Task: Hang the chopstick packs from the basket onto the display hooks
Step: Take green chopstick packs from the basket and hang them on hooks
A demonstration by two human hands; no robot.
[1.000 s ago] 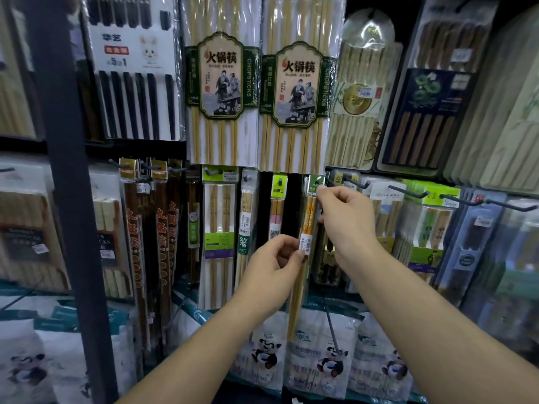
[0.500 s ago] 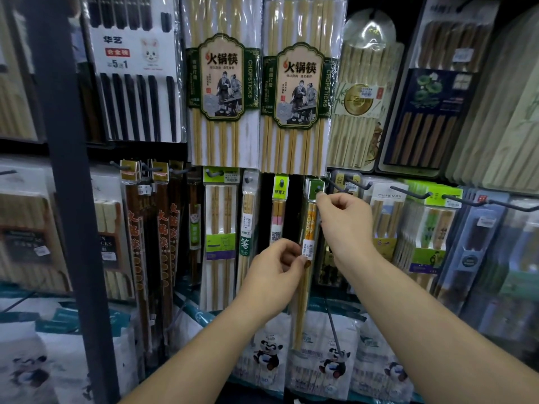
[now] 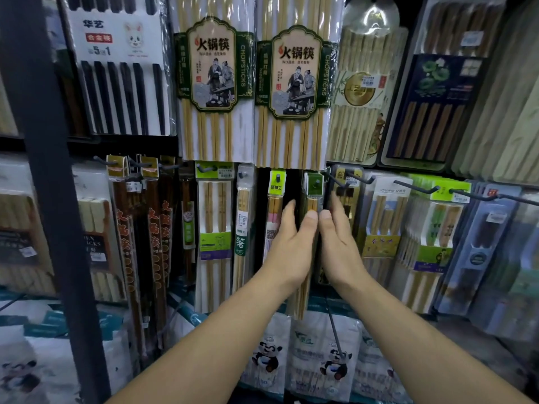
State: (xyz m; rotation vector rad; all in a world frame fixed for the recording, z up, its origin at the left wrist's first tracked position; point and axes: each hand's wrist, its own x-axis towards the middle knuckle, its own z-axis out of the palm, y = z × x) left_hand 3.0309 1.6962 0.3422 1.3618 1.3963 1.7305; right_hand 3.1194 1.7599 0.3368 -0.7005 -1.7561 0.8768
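A narrow pack of bamboo chopsticks (image 3: 312,199) with a green header hangs from a display hook in the lower row, right of a yellow-green headed pack (image 3: 276,188). My left hand (image 3: 291,246) lies at its left side, fingers straight, the thumb tip touching the front of the pack. My right hand (image 3: 335,243) lies at its right side, fingers straight and pointing up, the thumb next to the left thumb. The pack's lower end (image 3: 300,304) shows below my wrists. The basket is out of view.
Large hotpot chopstick packs (image 3: 291,83) hang just above. More packs fill the hooks left (image 3: 215,228) and right (image 3: 379,228). Bare hook ends (image 3: 417,188) stick out at the right. A dark shelf upright (image 3: 58,228) stands at the left. Panda bags (image 3: 326,360) sit below.
My right hand let go of the pack's header and dropped beside the pack. My left hand released its pinch and rose. The pack now hangs by itself between both flat hands.
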